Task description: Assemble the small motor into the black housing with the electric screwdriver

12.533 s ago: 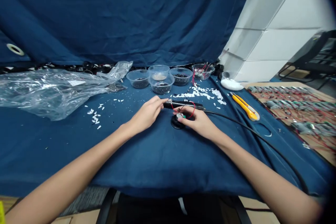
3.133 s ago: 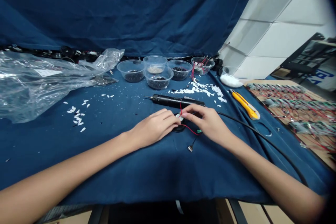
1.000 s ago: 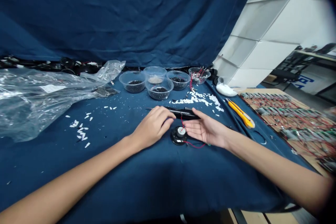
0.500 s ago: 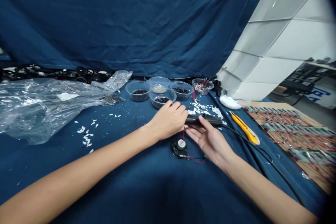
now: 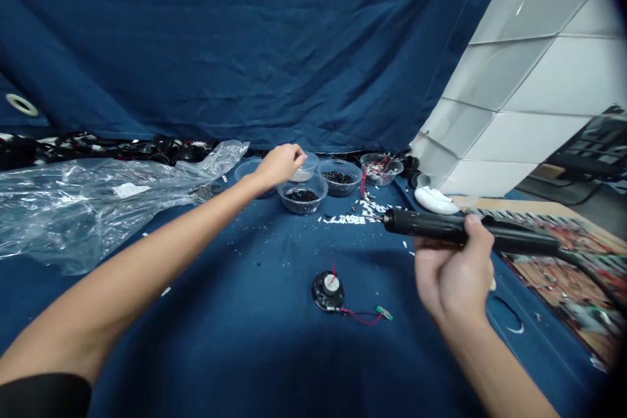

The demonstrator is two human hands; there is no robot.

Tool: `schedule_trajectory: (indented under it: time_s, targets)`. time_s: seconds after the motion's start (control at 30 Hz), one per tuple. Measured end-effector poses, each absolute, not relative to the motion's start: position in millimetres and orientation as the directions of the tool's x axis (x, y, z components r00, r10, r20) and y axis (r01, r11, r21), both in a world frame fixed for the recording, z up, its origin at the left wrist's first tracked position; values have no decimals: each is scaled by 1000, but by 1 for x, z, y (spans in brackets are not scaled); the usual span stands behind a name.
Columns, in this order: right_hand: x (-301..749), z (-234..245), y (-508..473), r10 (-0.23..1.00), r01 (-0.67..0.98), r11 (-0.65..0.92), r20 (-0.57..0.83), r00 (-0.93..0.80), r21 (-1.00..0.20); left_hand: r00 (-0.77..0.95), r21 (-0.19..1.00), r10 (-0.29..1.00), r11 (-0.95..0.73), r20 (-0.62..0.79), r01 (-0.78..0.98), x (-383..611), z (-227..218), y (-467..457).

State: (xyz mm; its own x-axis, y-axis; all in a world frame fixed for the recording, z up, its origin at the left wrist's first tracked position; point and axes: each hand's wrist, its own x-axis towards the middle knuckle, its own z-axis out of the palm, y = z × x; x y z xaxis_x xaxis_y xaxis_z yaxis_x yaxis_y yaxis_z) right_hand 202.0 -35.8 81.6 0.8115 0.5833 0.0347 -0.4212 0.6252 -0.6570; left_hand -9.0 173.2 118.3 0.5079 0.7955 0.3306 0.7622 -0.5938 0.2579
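My right hand (image 5: pixel 458 277) is wrapped round a black electric screwdriver (image 5: pixel 426 224), held level above the cloth with its bit pointing left. My left hand (image 5: pixel 280 164) reaches over the clear bowls, beside the back bowl (image 5: pixel 308 163) of pale small parts. Its fingers are curled together, and whatever may be between them is hidden. Below, between the two arms, a small round black speaker (image 5: pixel 321 300) lies on the cloth. A red wire stands up from its middle, and other wires run from it to a little green circuit board (image 5: pixel 385 313).
Bowls of black screws (image 5: pixel 302 199) and dark small parts (image 5: pixel 337 177) stand at the back, beside a bowl of red-wired parts (image 5: pixel 381 170). White bits (image 5: pixel 365 212) lie scattered nearby. A clear plastic bag (image 5: pixel 98 209) covers the left; a wired-parts board (image 5: pixel 533 274) is at right.
My left hand has left the screwdriver and moved up and left to the bowls. My right hand has carried the screwdriver to the right, nearer to me.
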Motion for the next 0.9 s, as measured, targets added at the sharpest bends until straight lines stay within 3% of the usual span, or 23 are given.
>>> schedule_trajectory:
  time_s: [0.27,0.37,0.6,0.9]
  targets:
    - [195,82,-42,518,-268,647,153,842,-714,462,159,872,-439,-160,884,37,104,273]
    - [199,78,-39,498,-266,655,139,856,-707,402,87,875,-394,-270,915,49,94,286]
    - [205,78,-36,512,-269,642,139,848,-718,373,-17,861,-403,-345,915,45,82,300]
    - [204,79,-38,537,-268,642,172,825,-718,383,20,864,-399,-326,917,46,79,306]
